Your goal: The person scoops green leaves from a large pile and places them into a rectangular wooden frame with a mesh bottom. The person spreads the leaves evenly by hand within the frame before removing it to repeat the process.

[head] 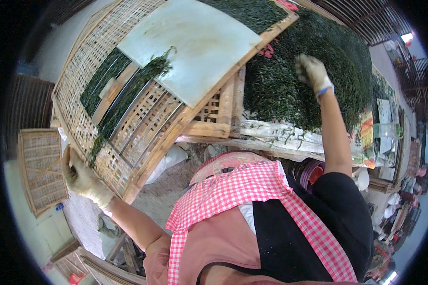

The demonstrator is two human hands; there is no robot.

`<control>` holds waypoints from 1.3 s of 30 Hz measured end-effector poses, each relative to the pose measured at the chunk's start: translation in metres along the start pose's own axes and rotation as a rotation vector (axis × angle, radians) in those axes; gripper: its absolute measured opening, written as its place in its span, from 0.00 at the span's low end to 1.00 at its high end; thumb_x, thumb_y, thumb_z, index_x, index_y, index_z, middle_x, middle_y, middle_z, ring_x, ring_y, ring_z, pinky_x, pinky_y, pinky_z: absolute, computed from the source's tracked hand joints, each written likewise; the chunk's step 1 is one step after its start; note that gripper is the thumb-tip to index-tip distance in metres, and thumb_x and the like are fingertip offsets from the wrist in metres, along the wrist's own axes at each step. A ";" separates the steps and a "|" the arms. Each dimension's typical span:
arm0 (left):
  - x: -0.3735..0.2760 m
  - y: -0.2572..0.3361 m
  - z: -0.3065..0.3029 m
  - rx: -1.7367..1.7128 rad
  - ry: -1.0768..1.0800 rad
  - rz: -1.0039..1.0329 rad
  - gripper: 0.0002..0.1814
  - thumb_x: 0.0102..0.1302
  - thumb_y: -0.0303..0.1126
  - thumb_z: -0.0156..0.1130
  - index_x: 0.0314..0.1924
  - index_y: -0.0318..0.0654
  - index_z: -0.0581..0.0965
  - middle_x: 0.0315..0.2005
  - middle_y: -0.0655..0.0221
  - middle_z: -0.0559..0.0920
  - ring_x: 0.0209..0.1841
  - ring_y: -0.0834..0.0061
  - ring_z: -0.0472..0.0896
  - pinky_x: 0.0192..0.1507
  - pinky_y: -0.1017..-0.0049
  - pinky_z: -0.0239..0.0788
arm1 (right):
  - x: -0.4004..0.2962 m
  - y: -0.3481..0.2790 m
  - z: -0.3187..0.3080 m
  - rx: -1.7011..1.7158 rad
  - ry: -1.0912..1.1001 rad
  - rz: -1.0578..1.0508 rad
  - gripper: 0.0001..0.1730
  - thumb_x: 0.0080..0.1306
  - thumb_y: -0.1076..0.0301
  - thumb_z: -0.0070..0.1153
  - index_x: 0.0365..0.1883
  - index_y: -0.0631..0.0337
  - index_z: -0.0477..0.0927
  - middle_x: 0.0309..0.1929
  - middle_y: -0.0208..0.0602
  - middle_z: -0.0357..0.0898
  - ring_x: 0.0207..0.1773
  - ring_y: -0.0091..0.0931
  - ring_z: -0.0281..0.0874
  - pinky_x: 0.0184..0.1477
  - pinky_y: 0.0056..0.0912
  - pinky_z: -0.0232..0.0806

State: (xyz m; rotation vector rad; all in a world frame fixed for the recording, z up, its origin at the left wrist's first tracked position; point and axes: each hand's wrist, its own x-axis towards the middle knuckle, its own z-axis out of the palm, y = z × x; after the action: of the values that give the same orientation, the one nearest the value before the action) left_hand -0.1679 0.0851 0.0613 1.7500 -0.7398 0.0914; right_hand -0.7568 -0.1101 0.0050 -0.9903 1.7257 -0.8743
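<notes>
My left hand (83, 178), in a light work glove, is at the lower left edge of a woven bamboo tray (82, 71); whether its fingers pinch the frame cannot be told. My right hand (310, 71), gloved and slightly blurred, is over a big heap of dark green shredded leaves (278, 92), fingers curled. On the tray lie a pale flat board (196, 46) and a metal rack with parallel bars (142, 107). A strip of green leaves (128, 96) runs across the rack and onto the board's edge. A wooden block (116, 89) lies across the bars.
Beneath the tray's corner is a wooden frame (207, 129) on the table. White plastic sheeting (285, 139) covers the table's near edge. A purple bucket (308, 172) stands below. A clear plastic bottle (387, 130) lies at the right. Another woven tray (44, 171) stands at the far left.
</notes>
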 end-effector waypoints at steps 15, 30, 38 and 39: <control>-0.256 0.160 0.205 -0.321 -1.265 0.265 0.18 0.60 0.21 0.67 0.52 0.36 0.81 0.42 0.68 0.82 0.39 0.80 0.80 0.41 0.79 0.73 | 0.019 0.134 -0.083 -1.428 0.240 -0.177 0.30 0.70 0.69 0.44 0.69 0.33 0.68 0.81 0.34 0.45 0.82 0.45 0.38 0.69 0.84 0.29; -0.329 0.071 0.270 0.211 -1.158 0.115 0.59 0.51 0.50 0.76 0.74 0.30 0.55 0.70 0.45 0.61 0.72 0.51 0.60 0.70 0.62 0.57 | 0.046 0.026 -0.099 -1.228 -0.262 -0.490 0.26 0.62 0.73 0.46 0.59 0.47 0.78 0.48 0.45 0.80 0.54 0.42 0.79 0.55 0.44 0.73; -0.350 0.076 0.279 -0.071 -0.977 -0.384 0.52 0.63 0.57 0.65 0.73 0.25 0.56 0.70 0.45 0.63 0.72 0.56 0.61 0.72 0.67 0.49 | 0.224 0.012 0.101 -1.008 -0.413 -0.602 0.30 0.72 0.46 0.39 0.65 0.52 0.74 0.72 0.41 0.64 0.73 0.39 0.62 0.72 0.36 0.57; -0.351 0.074 0.283 -0.180 -0.934 -0.400 0.51 0.64 0.57 0.63 0.72 0.25 0.56 0.70 0.46 0.64 0.72 0.58 0.62 0.72 0.68 0.49 | 0.226 0.015 0.117 -1.155 -0.363 -0.649 0.30 0.72 0.44 0.40 0.64 0.51 0.75 0.72 0.40 0.65 0.73 0.38 0.63 0.73 0.35 0.57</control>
State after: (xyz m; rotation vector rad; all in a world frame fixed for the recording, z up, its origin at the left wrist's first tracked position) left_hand -0.5732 -0.0266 -0.1169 1.6907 -0.9823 -1.0922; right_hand -0.7051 -0.3211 -0.1274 -2.3769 1.5307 0.0782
